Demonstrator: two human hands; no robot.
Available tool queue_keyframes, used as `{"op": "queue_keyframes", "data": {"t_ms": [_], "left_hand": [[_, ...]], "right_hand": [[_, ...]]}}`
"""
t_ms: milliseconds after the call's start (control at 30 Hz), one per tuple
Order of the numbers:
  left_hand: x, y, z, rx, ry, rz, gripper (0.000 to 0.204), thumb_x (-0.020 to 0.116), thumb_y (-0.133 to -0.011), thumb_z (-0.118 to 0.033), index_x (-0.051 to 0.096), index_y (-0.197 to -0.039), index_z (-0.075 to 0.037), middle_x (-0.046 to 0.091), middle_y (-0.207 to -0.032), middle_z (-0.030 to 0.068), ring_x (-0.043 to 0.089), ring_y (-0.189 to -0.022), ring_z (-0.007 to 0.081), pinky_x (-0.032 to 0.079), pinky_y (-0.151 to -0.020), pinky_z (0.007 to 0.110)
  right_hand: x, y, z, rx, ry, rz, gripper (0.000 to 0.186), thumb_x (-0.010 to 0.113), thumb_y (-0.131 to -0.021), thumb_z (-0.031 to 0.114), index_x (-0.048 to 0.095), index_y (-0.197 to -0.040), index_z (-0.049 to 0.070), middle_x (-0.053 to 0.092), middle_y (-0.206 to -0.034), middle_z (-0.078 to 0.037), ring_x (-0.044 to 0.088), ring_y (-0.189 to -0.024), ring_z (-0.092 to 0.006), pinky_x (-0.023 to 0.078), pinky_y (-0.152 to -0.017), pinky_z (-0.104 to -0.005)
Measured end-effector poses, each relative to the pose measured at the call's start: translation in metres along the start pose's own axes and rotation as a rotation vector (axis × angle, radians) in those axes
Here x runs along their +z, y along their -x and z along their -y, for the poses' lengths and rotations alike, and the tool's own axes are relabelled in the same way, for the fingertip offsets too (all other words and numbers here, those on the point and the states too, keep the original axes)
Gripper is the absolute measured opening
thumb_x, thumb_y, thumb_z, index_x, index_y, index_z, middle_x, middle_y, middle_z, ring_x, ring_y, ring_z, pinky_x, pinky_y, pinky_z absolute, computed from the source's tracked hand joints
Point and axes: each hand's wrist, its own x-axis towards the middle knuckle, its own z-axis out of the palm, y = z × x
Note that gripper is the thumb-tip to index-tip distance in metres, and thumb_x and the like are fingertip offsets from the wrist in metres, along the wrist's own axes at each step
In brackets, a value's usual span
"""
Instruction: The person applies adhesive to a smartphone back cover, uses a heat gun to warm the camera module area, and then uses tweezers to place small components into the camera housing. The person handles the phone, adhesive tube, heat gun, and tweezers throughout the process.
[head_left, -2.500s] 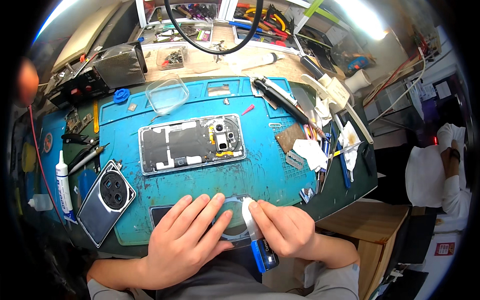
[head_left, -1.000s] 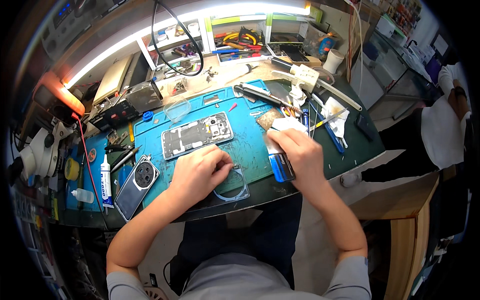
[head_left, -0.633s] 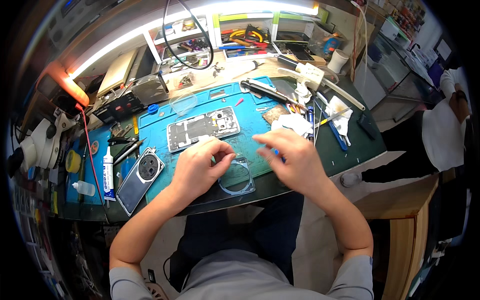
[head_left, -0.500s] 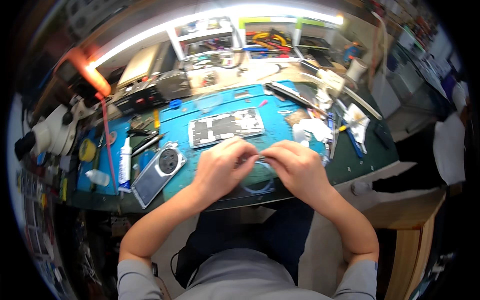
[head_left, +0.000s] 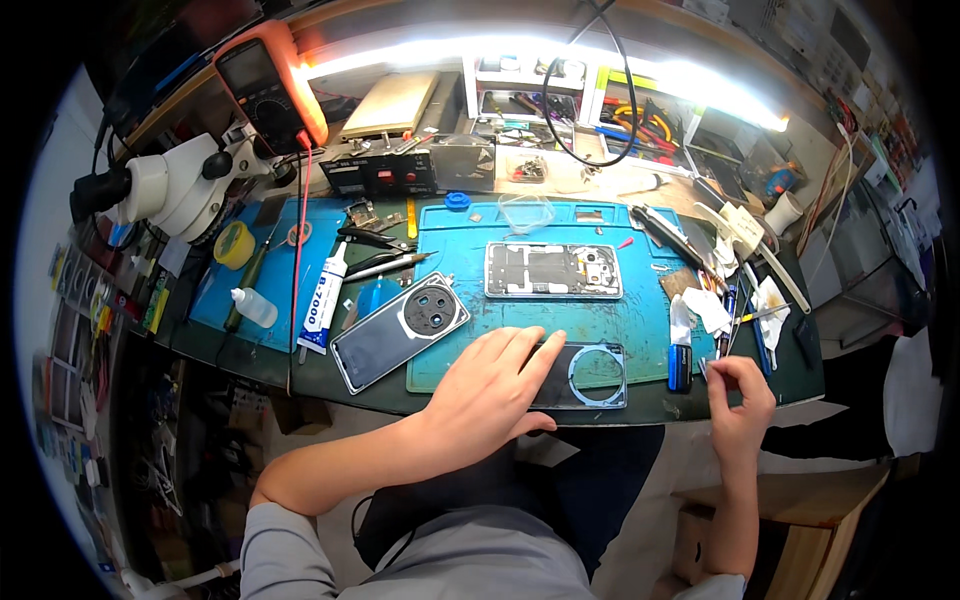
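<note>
Black ring-cut panel (head_left: 554,381), near bench (head_left: 652,406) edge: our spread, empty left hand (head_left: 495,385) could nudge it off. Our right hand (head_left: 742,402): curled, hold unclear.

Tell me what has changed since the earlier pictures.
The right hand has let go of the blue-handled tool, which now lies right of the dark panel with the round opening. The fingertips met over the panel before; now the right hand is off to the right, pinched, contents unclear, and the left hand lies spread on the panel. The opened phone, round-camera phone and glue tube stayed put.
</note>
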Motion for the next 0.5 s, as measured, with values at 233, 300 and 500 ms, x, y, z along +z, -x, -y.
{"op": "queue_keyframes", "data": {"t_ms": [233,300,500], "left_hand": [[0.000,-0.015,0.006,-0.033,0.131,0.045,0.089,0.088,-0.076,-0.034,0.045,-0.144,0.004,0.056,-0.126,0.0196,0.054,-0.117,0.0364,0.044,-0.103,0.043],[-0.007,-0.019,-0.003,-0.044,0.202,0.034,0.089,0.087,-0.077,-0.034,0.043,-0.145,0.004,0.056,-0.122,0.0191,0.053,-0.115,0.0362,0.044,-0.102,0.043],[0.025,-0.098,-0.050,0.087,0.229,0.020,0.092,0.085,-0.079,-0.038,0.041,-0.147,0.003,0.056,-0.121,0.0202,0.053,-0.116,0.0358,0.044,-0.103,0.042]], "right_hand": [[-0.033,0.046,-0.021,0.161,0.004,-0.135,0.007,0.070,-0.089,-0.006,0.068,-0.094,-0.001,0.067,-0.090,-0.006,0.060,-0.074,-0.0110,0.049,-0.067,-0.0246],[-0.036,0.062,-0.025,0.184,0.016,-0.173,0.008,0.071,-0.089,-0.006,0.068,-0.094,-0.001,0.068,-0.091,-0.006,0.060,-0.075,-0.0108,0.049,-0.068,-0.0244],[-0.049,0.078,-0.033,0.296,-0.048,-0.216,0.006,0.072,-0.091,-0.002,0.068,-0.095,-0.001,0.068,-0.090,-0.006,0.061,-0.075,-0.0104,0.050,-0.069,-0.0236]]}}
